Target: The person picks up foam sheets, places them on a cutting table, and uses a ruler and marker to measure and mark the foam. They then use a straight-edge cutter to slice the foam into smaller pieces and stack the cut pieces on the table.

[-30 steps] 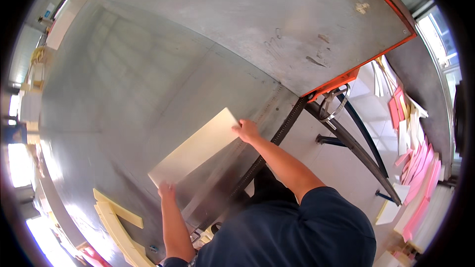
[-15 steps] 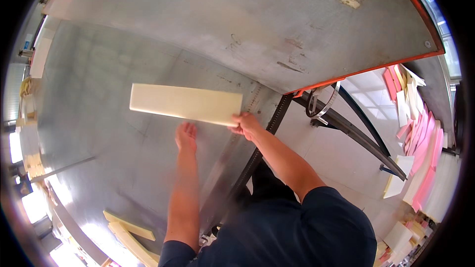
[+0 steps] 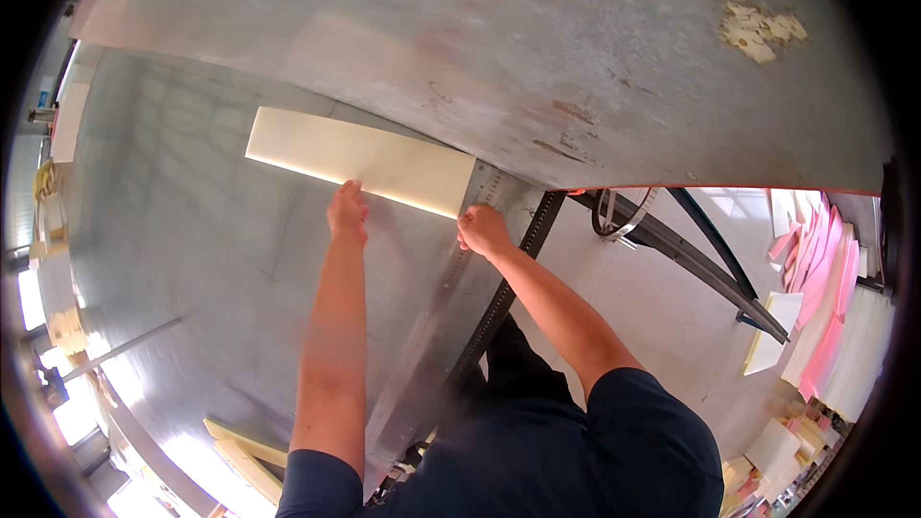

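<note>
A long cream foam block lies on the grey metal table, its far right part by the lower edge of a big slanted metal panel. My left hand has its fingers drawn together at the middle of the block's near edge. At the block's near right corner, my right hand is closed, thumb and fingers curled against the corner. The fingertips of both hands are partly hidden.
A perforated dark rail edges the table on the right, with a metal bar beyond it. Pink and white foam sheets are stacked at right. Cream strips lie at lower left, and a thin rod sticks out at left.
The block has moved away from me toward the slanted panel and turned slightly clockwise. My left hand has come forward to its near edge; my right hand has stayed at its corner.
</note>
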Action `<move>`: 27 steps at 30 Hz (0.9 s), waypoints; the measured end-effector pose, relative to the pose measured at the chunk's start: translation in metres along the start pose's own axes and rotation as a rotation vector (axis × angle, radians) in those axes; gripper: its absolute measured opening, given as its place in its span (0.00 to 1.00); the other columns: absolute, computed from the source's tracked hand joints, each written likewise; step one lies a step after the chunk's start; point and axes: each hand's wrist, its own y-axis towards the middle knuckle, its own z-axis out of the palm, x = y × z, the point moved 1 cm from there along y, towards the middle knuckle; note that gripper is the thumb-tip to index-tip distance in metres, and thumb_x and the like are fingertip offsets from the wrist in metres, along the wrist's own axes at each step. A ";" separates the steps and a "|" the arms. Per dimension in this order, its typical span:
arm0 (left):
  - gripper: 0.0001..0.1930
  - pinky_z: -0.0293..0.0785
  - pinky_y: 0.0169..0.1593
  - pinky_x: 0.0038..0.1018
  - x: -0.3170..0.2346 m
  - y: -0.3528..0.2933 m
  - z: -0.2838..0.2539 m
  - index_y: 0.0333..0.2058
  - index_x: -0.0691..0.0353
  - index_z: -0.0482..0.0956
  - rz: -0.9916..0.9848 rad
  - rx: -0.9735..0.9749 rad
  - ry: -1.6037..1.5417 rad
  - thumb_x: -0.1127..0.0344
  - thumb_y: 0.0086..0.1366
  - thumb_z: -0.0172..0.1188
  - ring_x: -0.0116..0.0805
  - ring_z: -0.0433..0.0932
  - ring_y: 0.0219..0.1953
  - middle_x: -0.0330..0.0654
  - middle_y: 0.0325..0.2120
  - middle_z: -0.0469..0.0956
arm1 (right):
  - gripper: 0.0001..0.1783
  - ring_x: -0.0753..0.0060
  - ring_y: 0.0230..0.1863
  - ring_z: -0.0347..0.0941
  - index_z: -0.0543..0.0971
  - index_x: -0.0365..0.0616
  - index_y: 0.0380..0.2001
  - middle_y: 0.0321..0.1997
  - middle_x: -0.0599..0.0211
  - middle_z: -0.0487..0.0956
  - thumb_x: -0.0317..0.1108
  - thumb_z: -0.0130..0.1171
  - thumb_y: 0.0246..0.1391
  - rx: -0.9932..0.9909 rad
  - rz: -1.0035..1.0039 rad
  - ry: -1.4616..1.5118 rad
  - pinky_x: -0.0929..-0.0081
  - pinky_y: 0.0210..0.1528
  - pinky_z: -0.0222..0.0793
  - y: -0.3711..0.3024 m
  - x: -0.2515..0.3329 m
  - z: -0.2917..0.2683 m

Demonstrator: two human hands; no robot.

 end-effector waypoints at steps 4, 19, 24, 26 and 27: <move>0.28 0.68 0.46 0.28 -0.008 0.014 -0.010 0.59 0.60 0.68 0.060 -0.080 -0.016 0.58 0.62 0.61 0.31 0.69 0.50 0.39 0.54 0.70 | 0.16 0.69 0.19 0.79 0.76 0.36 0.24 0.20 0.61 0.79 0.40 0.53 0.55 -0.270 -0.181 -0.137 0.72 0.25 0.73 0.033 -0.011 0.009; 0.29 0.62 0.59 0.35 -0.013 0.015 -0.005 0.58 0.63 0.68 0.045 0.221 -0.194 0.58 0.61 0.62 0.39 0.65 0.61 0.41 0.56 0.69 | 0.13 0.77 0.13 0.71 0.78 0.35 0.25 0.16 0.67 0.77 0.35 0.57 0.57 -0.118 -0.079 0.152 0.75 0.16 0.69 0.020 -0.001 -0.010; 0.29 0.62 0.59 0.35 -0.014 0.009 0.003 0.58 0.63 0.69 0.033 0.210 -0.144 0.57 0.60 0.63 0.40 0.63 0.62 0.43 0.57 0.69 | 0.13 0.77 0.12 0.71 0.78 0.35 0.23 0.16 0.65 0.77 0.34 0.58 0.56 -0.071 -0.076 0.140 0.76 0.16 0.69 0.018 -0.003 -0.017; 0.29 0.61 0.59 0.36 -0.013 0.006 0.009 0.57 0.63 0.69 0.032 0.213 -0.134 0.57 0.60 0.64 0.41 0.62 0.63 0.44 0.57 0.69 | 0.13 0.76 0.13 0.71 0.77 0.34 0.23 0.16 0.64 0.76 0.33 0.57 0.56 -0.075 -0.064 0.163 0.76 0.16 0.69 0.016 -0.005 -0.021; 0.30 0.61 0.59 0.36 -0.012 0.007 0.010 0.58 0.63 0.69 0.032 0.220 -0.127 0.57 0.60 0.64 0.40 0.62 0.63 0.43 0.57 0.69 | 0.13 0.76 0.13 0.71 0.77 0.34 0.23 0.16 0.64 0.76 0.33 0.57 0.56 -0.081 -0.056 0.189 0.76 0.16 0.69 0.016 -0.005 -0.022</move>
